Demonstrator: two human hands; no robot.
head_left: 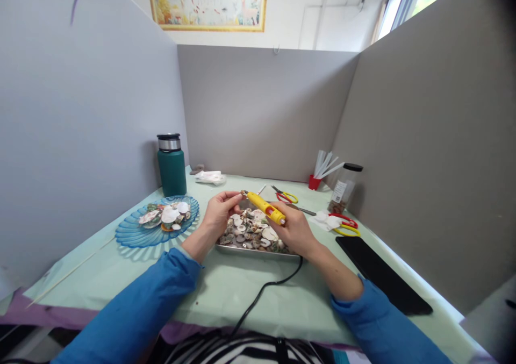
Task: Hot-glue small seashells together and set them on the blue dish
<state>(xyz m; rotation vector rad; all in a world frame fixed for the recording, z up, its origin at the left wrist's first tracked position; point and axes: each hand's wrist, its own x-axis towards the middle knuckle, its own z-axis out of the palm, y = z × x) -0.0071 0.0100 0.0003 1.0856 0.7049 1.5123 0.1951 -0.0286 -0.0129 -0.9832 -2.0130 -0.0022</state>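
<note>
Blue sleeves [161,294] cover both my forearms at the bottom of the view, and a black cord [262,291] runs between them across the pale green tablecloth [226,294] up to the yellow tool [264,207]. My right hand [296,232] is closed around the rear end of that tool, which slants up and to the left above the metal tray [250,251]. My left hand [217,211] has its fingertips pinched on a small piece [243,193] right at the tool's tip; it is too small for me to say what it is. Both hands hang over the tray, which is filled with shells [250,232] and lies at the middle of the table. To the left of the tray is a blue glass plate [133,235] with more shells on it, and behind the plate stands a green flask [172,168]. A thin wooden stick [68,275] lies near the left edge. Behind the tray lie red and yellow scissors [287,196]; a second pair [345,225] lies to the right, near a clear jar [342,189] and a red cup [314,181] holding white sticks. A flat black slab [382,275] lies just beside my right forearm.
</note>
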